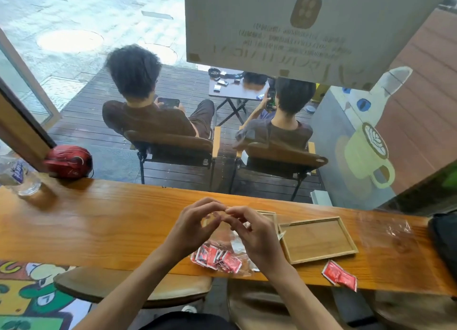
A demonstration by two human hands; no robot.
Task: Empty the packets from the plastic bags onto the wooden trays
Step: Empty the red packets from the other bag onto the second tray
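On the long orange-brown wooden counter [99, 221], the left hand [195, 223] and right hand [254, 233] meet above a clear plastic bag [222, 233], fingertips pinching its top edge together. Inside the bag's lower end, a heap of small red packets [217, 256] sits close to the counter's near edge. A light wooden tray with a raised rim [317, 239] lies just right of the hands, bare inside; a second wooden tray [268, 214] is mostly hidden behind the right hand. A loose red packet [340, 275] lies at the near edge, right of the bag. A flat clear plastic bag [385, 228] rests further right. Open counter stretches left toward a clear plastic bottle [19, 176] and a red helmet-like object [69, 161].
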